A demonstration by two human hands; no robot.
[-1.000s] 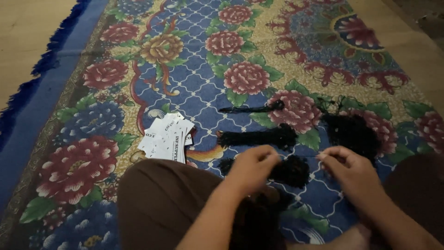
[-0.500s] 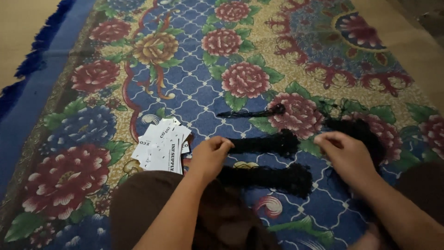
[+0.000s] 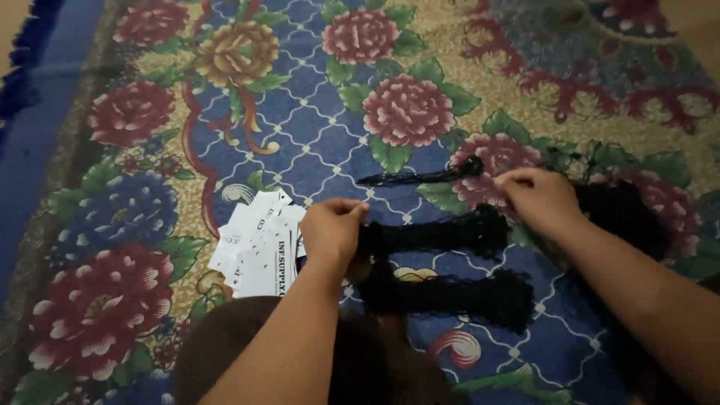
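Our left hand (image 3: 330, 231) pinches the near end of a black thread bundle (image 3: 439, 234) lying on the floral carpet (image 3: 315, 142), while our right hand (image 3: 541, 199) grips its far end with fingers curled. A second black bundle (image 3: 457, 294) lies just below, white paper tags (image 3: 259, 244) beside the left hand.

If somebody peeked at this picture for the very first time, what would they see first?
Probably the big carpet, covered in red and blue flowers across the whole floor. Next, the two hands in the middle: the left hand pinches one end of a black stringy bundle, and the right hand is at its other end. A pile of white paper tags lies just left of the left hand.
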